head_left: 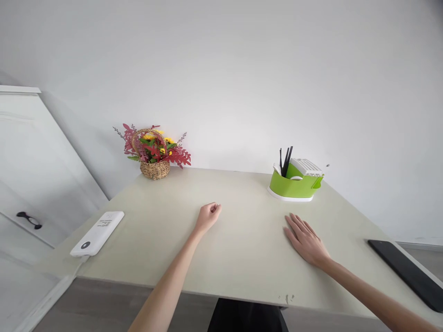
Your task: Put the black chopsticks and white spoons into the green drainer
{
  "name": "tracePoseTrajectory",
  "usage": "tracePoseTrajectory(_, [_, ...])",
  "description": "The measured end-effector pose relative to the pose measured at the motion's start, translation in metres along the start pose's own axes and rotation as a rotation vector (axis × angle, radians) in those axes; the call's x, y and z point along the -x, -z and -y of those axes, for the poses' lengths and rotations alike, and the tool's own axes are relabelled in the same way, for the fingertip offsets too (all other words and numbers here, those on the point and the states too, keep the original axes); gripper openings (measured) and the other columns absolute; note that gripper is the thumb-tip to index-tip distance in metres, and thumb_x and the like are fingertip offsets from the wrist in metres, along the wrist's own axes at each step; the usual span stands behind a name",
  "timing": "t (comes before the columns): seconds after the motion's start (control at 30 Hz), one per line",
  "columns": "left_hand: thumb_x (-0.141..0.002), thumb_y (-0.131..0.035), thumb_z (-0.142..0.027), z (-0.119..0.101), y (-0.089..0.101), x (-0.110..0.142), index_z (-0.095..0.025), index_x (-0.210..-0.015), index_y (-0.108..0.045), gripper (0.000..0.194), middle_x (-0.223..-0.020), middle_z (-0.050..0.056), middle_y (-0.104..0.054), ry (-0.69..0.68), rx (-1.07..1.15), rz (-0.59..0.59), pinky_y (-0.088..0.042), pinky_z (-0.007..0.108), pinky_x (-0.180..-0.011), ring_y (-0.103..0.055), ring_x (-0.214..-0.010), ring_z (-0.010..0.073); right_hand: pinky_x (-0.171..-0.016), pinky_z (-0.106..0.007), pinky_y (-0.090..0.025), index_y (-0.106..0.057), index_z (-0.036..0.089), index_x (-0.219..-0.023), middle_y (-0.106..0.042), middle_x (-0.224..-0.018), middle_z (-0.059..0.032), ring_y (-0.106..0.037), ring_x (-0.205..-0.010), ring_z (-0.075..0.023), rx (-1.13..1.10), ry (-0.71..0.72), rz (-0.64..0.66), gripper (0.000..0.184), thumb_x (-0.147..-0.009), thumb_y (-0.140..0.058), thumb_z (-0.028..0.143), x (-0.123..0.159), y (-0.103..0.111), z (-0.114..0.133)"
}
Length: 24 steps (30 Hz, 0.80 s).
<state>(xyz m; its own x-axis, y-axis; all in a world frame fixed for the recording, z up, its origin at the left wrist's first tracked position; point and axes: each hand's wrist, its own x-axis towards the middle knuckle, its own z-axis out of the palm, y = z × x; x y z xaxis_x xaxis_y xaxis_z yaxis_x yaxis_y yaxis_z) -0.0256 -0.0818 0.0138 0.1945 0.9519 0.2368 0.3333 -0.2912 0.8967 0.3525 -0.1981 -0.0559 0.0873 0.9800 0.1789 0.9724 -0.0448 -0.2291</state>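
My left hand (209, 216) rests on the pale table (238, 263) near its middle, curled into a fist with nothing showing in it. Flat on the tabletop to the right lies my right hand (306, 240), palm down, fingers stretched out and holding nothing. Beyond it stands a green and white utensil caddy (291, 187), which is the nearest object to that hand but apart from it. Black chopstick-like sticks (286, 161) poke up from the caddy.
At the back left, a wicker basket (155, 170) holds red and yellow flowers. A white power bank (98, 233) with a cable lies at the left edge. A black phone-like slab (408, 272) lies far right. A white cabinet (38, 170) stands left, a wall behind.
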Motion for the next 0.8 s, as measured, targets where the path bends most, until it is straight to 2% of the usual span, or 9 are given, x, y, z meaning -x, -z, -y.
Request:
tracePoseTrajectory(0.27, [-0.089,-0.055,-0.049,0.0041,0.0002,-0.0006,-0.023,-0.064,-0.03,0.044,-0.062,-0.006,-0.027,-0.009,0.004,-0.012,-0.02,0.027,-0.058,-0.027,-0.06,0.0118,-0.135,-0.046,-0.019,-0.04,0.019,-0.165,-0.03,-0.175,-0.0039,-0.023,-0.163,-0.0218,-0.007,-0.012,-0.006,0.074,-0.107,-0.021,0.061,0.0,-0.0004,0.0013])
tracePoseTrajectory(0.6, [-0.087,-0.054,-0.053,-0.0018,0.0049,0.0028,-0.023,-0.063,-0.033,0.044,-0.061,-0.006,-0.029,-0.015,-0.051,-0.028,-0.023,0.026,-0.059,-0.029,-0.06,0.0121,-0.134,-0.047,-0.02,-0.044,0.02,-0.163,-0.033,-0.174,-0.0048,-0.025,-0.162,-0.0225,-0.03,-0.024,-0.033,0.07,-0.107,-0.023,0.057,-0.0034,-0.0009,0.0064])
tracePoseTrajectory(0.8, [-0.087,-0.054,-0.054,-0.0016,0.0047,0.0016,-0.023,-0.064,-0.031,0.045,-0.063,-0.005,-0.027,-0.002,-0.072,-0.061,-0.023,0.026,-0.06,-0.028,-0.061,0.0124,-0.135,-0.044,-0.017,-0.041,0.017,-0.165,-0.03,-0.175,-0.0067,-0.023,-0.163,-0.0214,-0.02,-0.024,-0.01,0.073,-0.108,-0.02,0.056,-0.003,0.0031,0.0084])
